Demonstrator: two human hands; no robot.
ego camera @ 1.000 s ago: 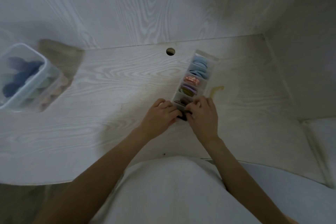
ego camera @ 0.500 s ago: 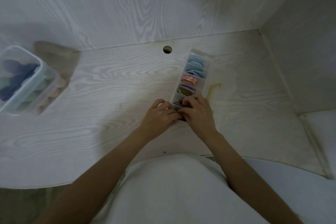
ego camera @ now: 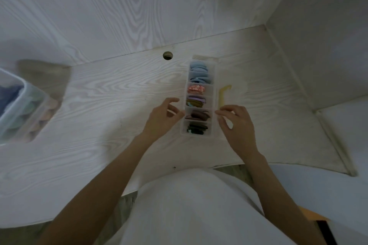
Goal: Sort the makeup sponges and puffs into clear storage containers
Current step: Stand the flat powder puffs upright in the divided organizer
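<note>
Divided clear organizer (ego camera: 214, 93) sat mid-desk, puffs (ego camera: 198, 69) filed by colour in compartments. Left hand (ego camera: 162, 118) and right hand (ego camera: 238, 125) flanked near end, fingers loose, grasping nothing. Advice: square tray gently by walls, avoid tipping. Bigger tub (ego camera: 25, 105) far left.

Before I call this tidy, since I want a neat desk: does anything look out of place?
One thing: a yellow strip lies loose on the desk, right of the divided organizer. I cannot tell what it is. The puffs sit inside their compartments.
</note>
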